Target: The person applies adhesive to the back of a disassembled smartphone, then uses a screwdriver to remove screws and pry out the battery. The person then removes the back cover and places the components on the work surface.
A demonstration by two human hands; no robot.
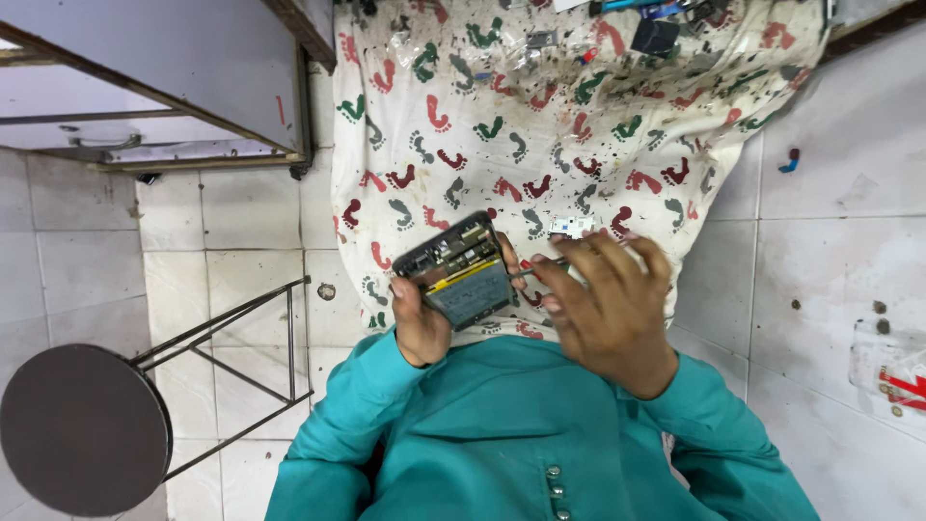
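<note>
- The opened phone (458,272) sits in the left hand (422,323), held up over the lap and the near edge of the cloth-covered table (540,125), just in front of the teal shirt (521,425).
- The left hand is closed around the phone's lower-left end: the fingers wrap the near long edge from below and the thumb side shows at the far edge by the upper corner.
- The phone's back cover is off; circuit parts, a yellow strip and a grey battery area face up toward the camera.
- Its long axis runs on a diagonal, from the lower right near the person's chest up and left; the short top end, with the dark frame, points away to the upper left.
- The right hand (603,304) lies just to the right of the phone, fingers curled, pinching a thin metal tool (533,269).
- The tool lies nearly level and points left, its tip reaching the phone's right long edge about midway; whether it touches cannot be told.
- So the phone lies left of the right hand, touching only the left one, and the tool comes in across the phone's short axis.
- A small white part (572,227) rests on the cloth just beyond the right hand's fingertips; a round stool (82,429) stands on the tiled floor well to the left.
</note>
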